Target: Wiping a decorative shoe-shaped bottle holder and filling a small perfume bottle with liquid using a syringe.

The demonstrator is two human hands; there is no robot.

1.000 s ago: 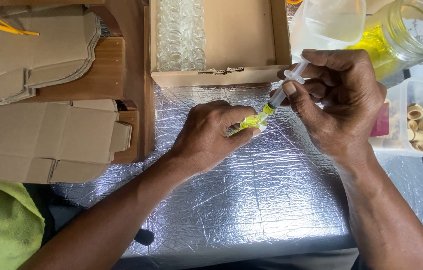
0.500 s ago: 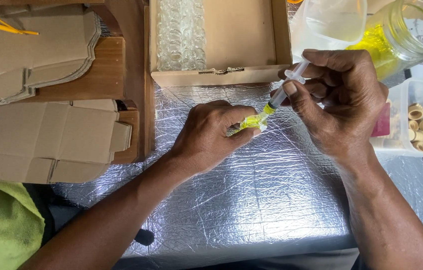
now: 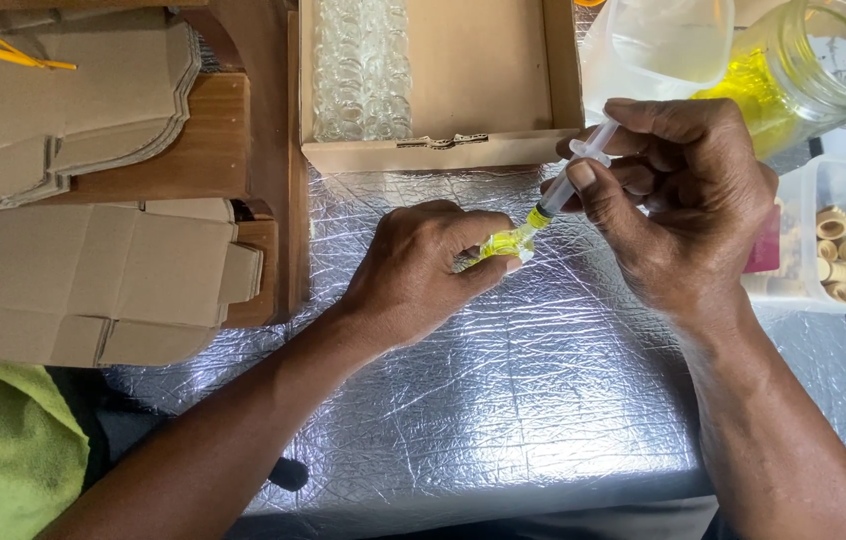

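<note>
A small clear vial [image 3: 505,243] of yellow liquid sits pinched in the left hand [image 3: 423,270] above the crinkled silver foil mat [image 3: 503,400]. The right hand [image 3: 688,215] grips a slim plastic syringe [image 3: 573,175], tip touching the vial's mouth, near a shallow cardboard box [image 3: 443,150].

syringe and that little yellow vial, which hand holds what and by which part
The right hand pinches the syringe by its barrel, near the plunger end. The left hand grips the small yellow vial around its body, fingers covering most of it.
</note>
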